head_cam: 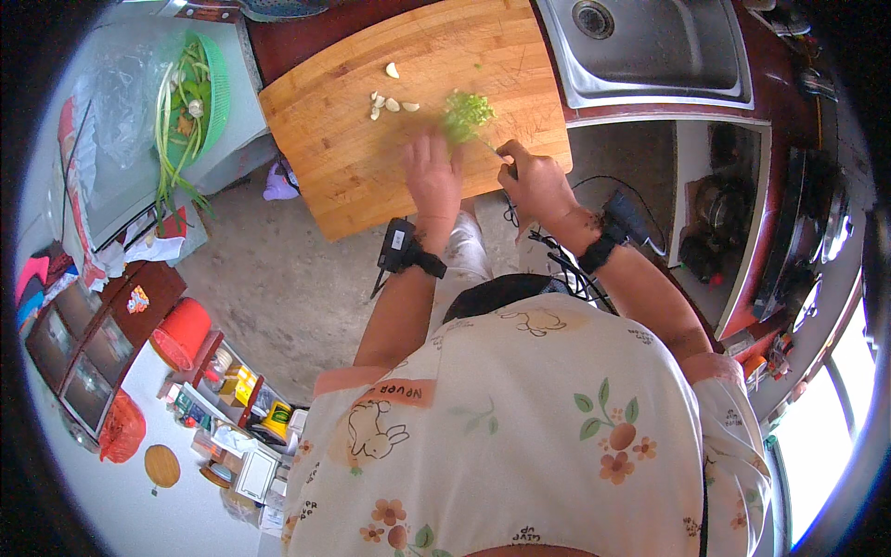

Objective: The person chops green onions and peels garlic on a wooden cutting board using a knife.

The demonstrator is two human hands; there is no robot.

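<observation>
A wooden cutting board (334, 160) lies before me. Chopped green vegetable (468, 115) sits in a small heap on its right half, slightly blurred. My right hand (536, 174) is closed around the dark handle of a knife, whose thin blade (489, 145) points up and left to the heap; most of the blade is hidden. Flat on the board, just left of the heap, my left hand (433, 170) has its fingers extended and somewhat blurred; nothing shows in it. Several peeled garlic cloves (392, 105) lie beyond my left fingertips, with one more clove (392, 70) farther back.
A green plastic basket (221, 97) with long green stalks and a garlic bulb stands at the left on a pale surface. A steel sink (668, 52) is at the back right, above an uncovered cabinet space. Black cables (571, 275) hang near my right wrist.
</observation>
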